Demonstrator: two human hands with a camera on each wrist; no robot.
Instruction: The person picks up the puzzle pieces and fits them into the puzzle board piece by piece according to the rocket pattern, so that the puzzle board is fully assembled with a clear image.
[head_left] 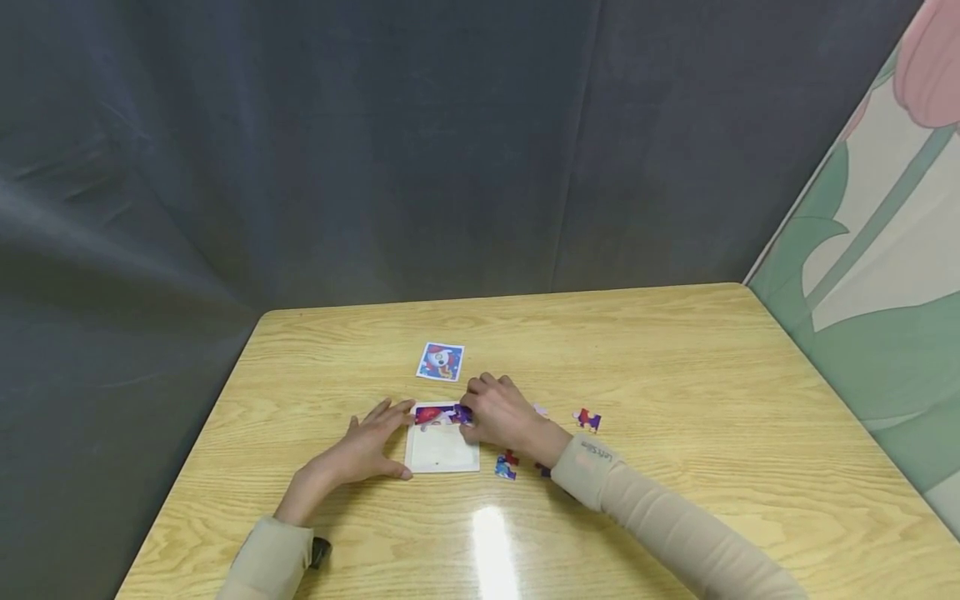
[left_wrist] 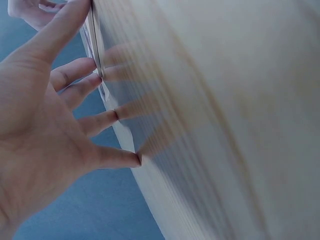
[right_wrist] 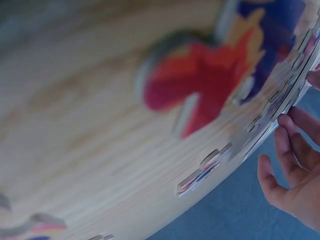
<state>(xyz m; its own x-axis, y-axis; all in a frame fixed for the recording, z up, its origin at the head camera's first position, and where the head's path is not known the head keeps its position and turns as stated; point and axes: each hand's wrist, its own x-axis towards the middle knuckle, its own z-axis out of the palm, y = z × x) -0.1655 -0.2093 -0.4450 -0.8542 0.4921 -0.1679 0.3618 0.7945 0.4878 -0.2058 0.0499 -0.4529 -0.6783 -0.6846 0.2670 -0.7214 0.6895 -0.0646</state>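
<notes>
A white square puzzle tray (head_left: 442, 450) lies in the middle of the table, with a strip of joined jigsaw pieces (head_left: 433, 414) in red, white and purple along its far side. My left hand (head_left: 367, 446) is spread at the tray's left edge, fingertips at the far corner and thumb near the close one. In the left wrist view its fingers (left_wrist: 77, 95) reach down to the tabletop. With curled fingers my right hand (head_left: 502, 414) holds a purple jigsaw piece (head_left: 462, 412) at the tray's far right corner. Its fingertips meet the tray's edge in the right wrist view.
Beyond the tray lies a small picture card (head_left: 440, 362). Loose jigsaw pieces are scattered right of the tray: a red and purple one (head_left: 589, 419), a blue one (head_left: 506, 467), and others partly under the right forearm. A dark curtain (head_left: 420, 150) hangs behind the table.
</notes>
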